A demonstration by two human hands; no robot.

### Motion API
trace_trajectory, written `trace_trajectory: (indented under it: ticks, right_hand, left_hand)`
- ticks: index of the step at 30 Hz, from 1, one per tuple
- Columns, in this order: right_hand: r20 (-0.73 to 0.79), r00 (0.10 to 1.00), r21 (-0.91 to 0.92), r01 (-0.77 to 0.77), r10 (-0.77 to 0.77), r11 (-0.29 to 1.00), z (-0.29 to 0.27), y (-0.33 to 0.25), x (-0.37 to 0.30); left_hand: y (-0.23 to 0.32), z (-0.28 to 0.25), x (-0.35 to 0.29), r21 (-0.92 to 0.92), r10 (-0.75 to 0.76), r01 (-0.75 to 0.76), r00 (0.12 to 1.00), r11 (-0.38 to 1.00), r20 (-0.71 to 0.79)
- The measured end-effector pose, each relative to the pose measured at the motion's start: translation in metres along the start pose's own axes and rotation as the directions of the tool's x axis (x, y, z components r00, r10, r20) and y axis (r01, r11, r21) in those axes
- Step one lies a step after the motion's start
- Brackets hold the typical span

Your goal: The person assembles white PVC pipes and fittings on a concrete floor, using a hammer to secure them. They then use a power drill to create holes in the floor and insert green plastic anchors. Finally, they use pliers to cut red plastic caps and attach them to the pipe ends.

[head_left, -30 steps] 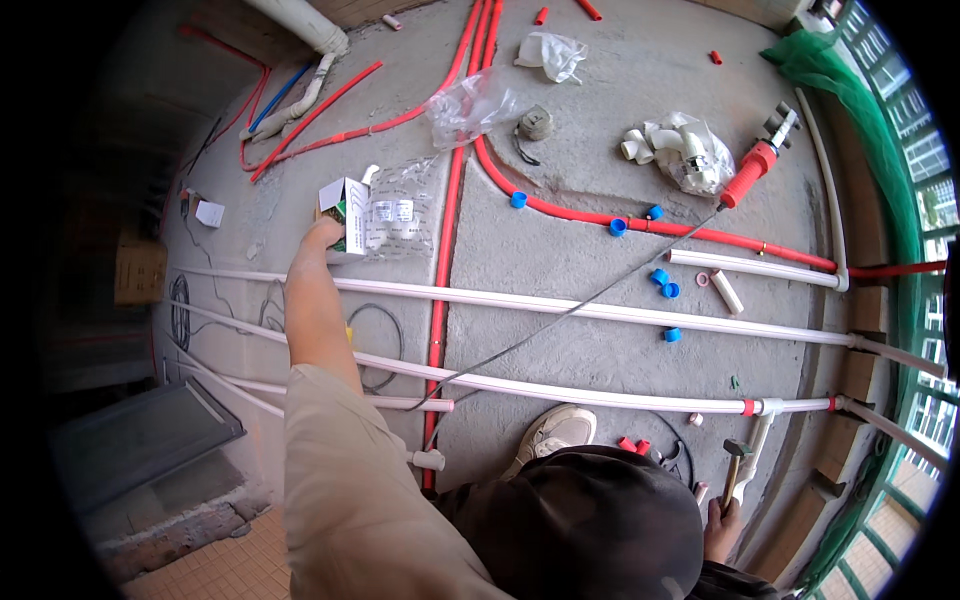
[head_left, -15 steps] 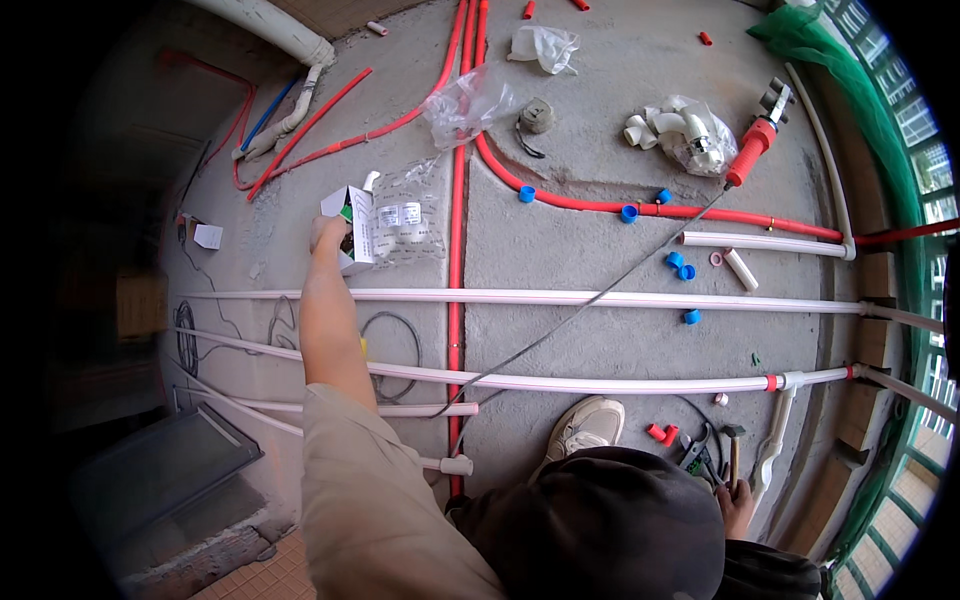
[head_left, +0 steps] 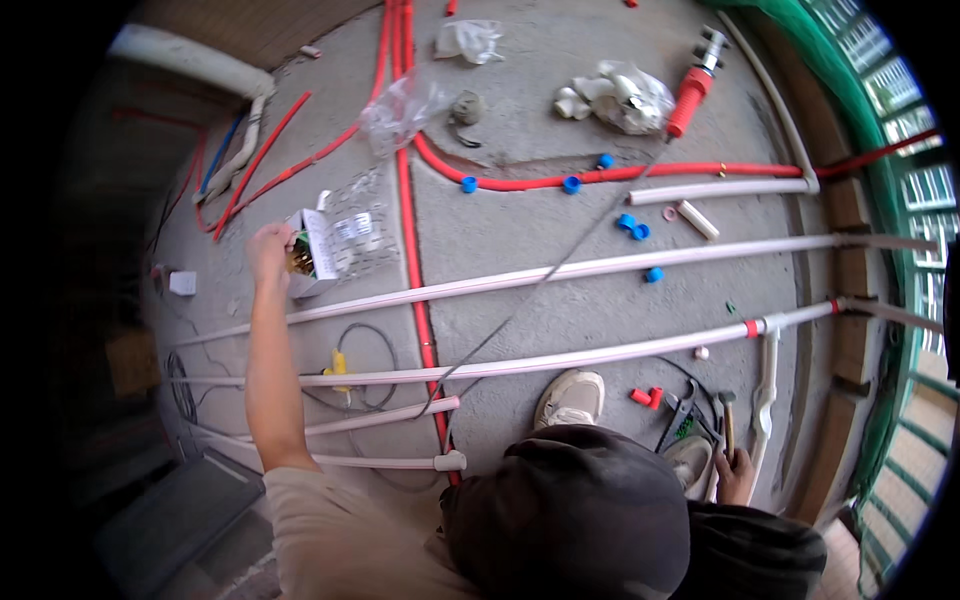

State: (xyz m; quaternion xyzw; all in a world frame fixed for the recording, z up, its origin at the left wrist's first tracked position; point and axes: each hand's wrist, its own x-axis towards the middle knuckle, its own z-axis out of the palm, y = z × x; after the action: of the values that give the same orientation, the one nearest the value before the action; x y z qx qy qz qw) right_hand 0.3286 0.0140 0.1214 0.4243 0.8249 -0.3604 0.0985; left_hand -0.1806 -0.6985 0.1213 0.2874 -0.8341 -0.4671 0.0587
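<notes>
My left arm reaches out to a small white cardboard box on the concrete floor. My left hand is closed at the box's open left edge; motion blurs the fingertips. Brass-coloured and green pieces show inside the box. Against it lies a clear plastic bag with white labels. At the lower right, my right hand is wrapped round the wooden handle of a hammer, its head pointing away from me. Beside the hammer lies a dark pair of pliers-like cutters.
Long white pipes and red pipes cross the floor. A red-handled tool trails a grey cable. Blue caps, red fittings and bagged white fittings lie around. A dark cap fills the lower middle.
The view has shifted, moving the scene leftward. My left hand has drawn slightly back from inside the box to its edge, showing more of the contents. My right hand still grips the hammer.
</notes>
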Motion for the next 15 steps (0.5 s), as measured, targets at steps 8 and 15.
trace_trajectory:
  ticks: [8,15]
  right_hand:
    - [0.096,0.994,-0.020,0.048,-0.046,0.999,0.006,-0.005,0.015]
    - [0.112,0.994,0.060,0.015,-0.022,0.998,-0.008,0.006,-0.006]
  left_hand:
    - [0.073,0.227,-0.268,-0.063,0.257,-0.335,0.578,0.940,0.775]
    - [0.070,0.370,-0.361,-0.022,0.067,-0.115,0.399,0.993,0.915]
